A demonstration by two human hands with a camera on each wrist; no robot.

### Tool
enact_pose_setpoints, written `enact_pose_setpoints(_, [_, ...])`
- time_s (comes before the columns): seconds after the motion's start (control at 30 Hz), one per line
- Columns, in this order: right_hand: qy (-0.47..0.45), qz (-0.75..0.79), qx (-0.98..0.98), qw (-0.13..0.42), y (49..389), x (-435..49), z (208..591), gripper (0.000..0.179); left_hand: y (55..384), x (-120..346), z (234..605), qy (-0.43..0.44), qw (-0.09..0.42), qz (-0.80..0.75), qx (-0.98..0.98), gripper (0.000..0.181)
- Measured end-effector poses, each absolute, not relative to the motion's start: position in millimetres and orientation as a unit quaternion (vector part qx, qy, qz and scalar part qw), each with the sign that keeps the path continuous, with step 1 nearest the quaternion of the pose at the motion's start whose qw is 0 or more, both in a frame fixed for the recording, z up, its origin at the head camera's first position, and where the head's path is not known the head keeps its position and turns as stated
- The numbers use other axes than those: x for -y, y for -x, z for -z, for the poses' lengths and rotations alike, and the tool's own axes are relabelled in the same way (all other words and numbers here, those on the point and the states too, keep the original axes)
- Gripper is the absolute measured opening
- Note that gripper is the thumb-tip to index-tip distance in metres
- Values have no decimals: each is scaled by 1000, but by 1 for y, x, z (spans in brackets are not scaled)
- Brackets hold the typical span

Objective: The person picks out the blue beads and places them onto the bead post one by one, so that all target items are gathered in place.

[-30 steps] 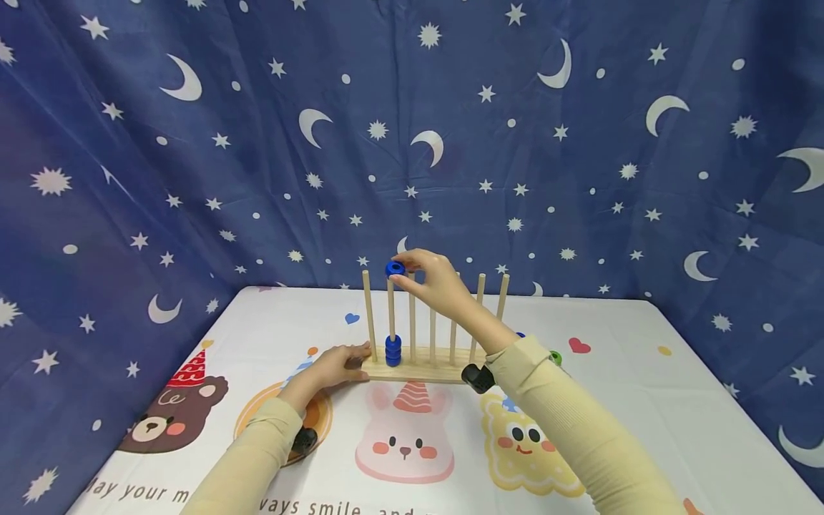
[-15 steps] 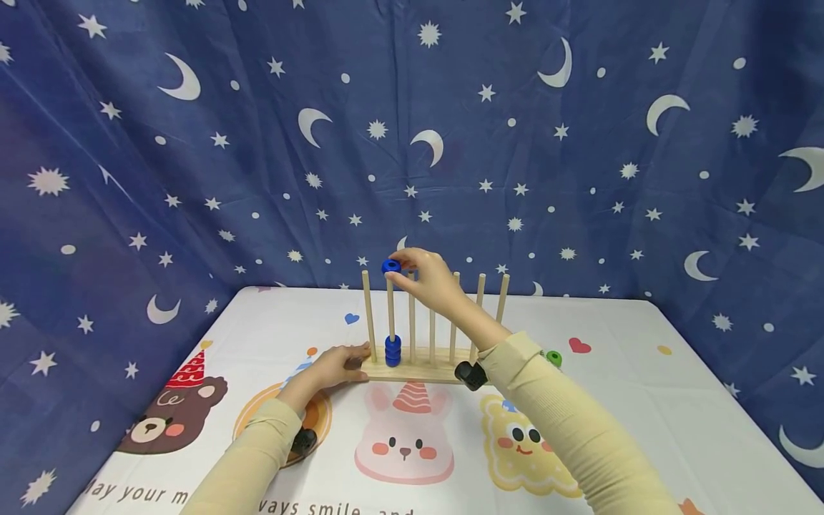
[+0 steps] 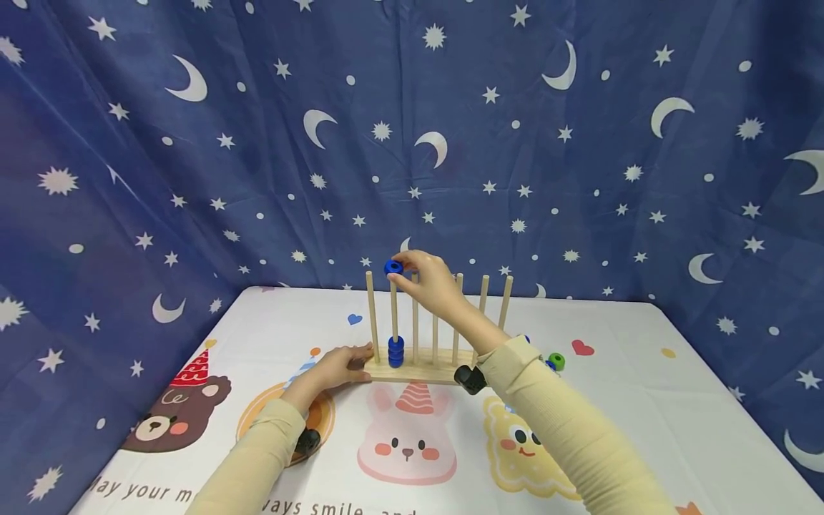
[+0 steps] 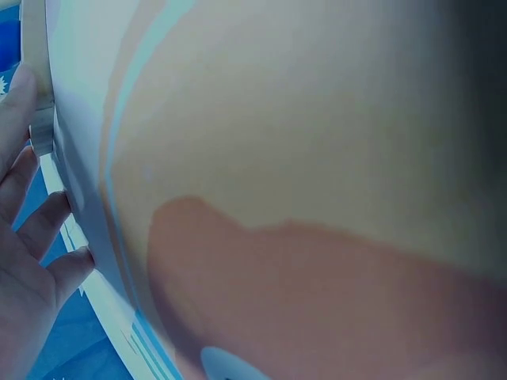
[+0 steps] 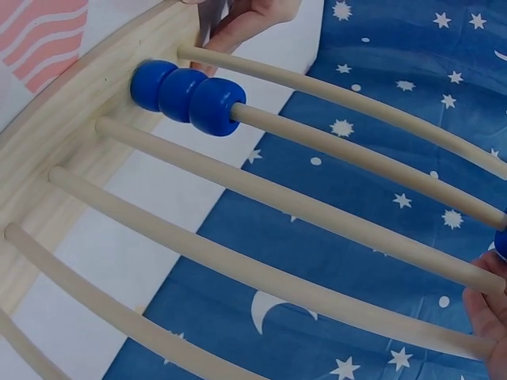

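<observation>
A wooden peg stand (image 3: 418,373) with a row of upright pegs stands on the table. Several blue beads (image 3: 395,352) are stacked low on its second peg from the left. At the top of that peg, the right hand (image 3: 431,284) pinches another blue bead (image 3: 393,268) between thumb and fingers; in the right wrist view this bead (image 5: 501,241) is cut by the frame edge at the peg's tip. The left hand (image 3: 336,366) holds the left end of the base, fingers behind and thumb in front. In the left wrist view, the left hand's fingers (image 4: 49,222) are spread beside the base end.
A green bead (image 3: 556,361) and blue beads (image 3: 551,365) lie right of the stand, partly hidden by the right sleeve (image 3: 547,400). A white cloth with cartoon prints covers the table (image 3: 644,415). A blue star-and-moon curtain (image 3: 412,143) hangs behind.
The right hand has shifted slightly left, bringing the pinched bead in line with the second peg's top. The left hand stays at the base end. The head view has shifted a little.
</observation>
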State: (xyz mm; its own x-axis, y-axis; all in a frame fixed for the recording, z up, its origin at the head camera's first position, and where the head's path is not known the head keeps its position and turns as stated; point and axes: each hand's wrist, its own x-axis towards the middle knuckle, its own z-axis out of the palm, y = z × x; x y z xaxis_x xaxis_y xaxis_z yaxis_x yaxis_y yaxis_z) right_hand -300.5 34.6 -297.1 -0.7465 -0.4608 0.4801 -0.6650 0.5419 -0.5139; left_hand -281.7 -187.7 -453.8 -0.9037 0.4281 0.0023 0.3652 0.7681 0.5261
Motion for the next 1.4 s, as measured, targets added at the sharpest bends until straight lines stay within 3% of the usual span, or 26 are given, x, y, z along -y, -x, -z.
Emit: enact_pose_setpoints(1.4, [-329,-314,875,166,298,-36,299,31,280,187,455,-213,55,-269,-938,54])
